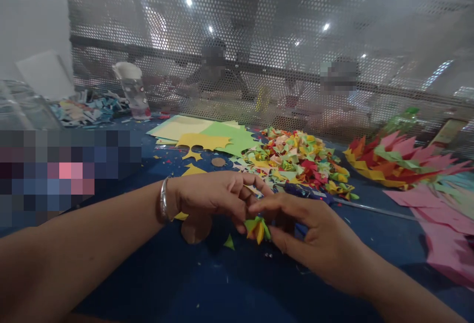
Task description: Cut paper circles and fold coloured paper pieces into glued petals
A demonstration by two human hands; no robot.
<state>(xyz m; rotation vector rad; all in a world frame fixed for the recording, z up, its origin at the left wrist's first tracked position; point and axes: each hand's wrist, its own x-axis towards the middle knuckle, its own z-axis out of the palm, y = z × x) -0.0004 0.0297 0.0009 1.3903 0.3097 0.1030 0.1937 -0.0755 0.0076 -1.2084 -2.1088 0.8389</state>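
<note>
A small green and yellow folded-paper flower (258, 230) is pinched between my two hands, above the dark blue table (229, 288). My left hand (218, 193), with a silver bangle at the wrist, has its thumb at the flower's left side and its fingers curled. From the right, my right hand (313, 222) reaches in, thumb against the flower and index finger near the left fingertips. Behind it lies a dark blue glue gun (307, 192) with a long clear stick. A green paper scrap (229, 242) and a brown round disc (196, 227) lie below my left hand.
Behind my hands is a heap of colourful folded-paper pieces (296, 155). Cut sheets (237, 138) lie left of it, a layered paper flower (403, 160) and pink paper (444, 244) right. A tumbler (134, 93) stands before the perforated metal screen (259, 31).
</note>
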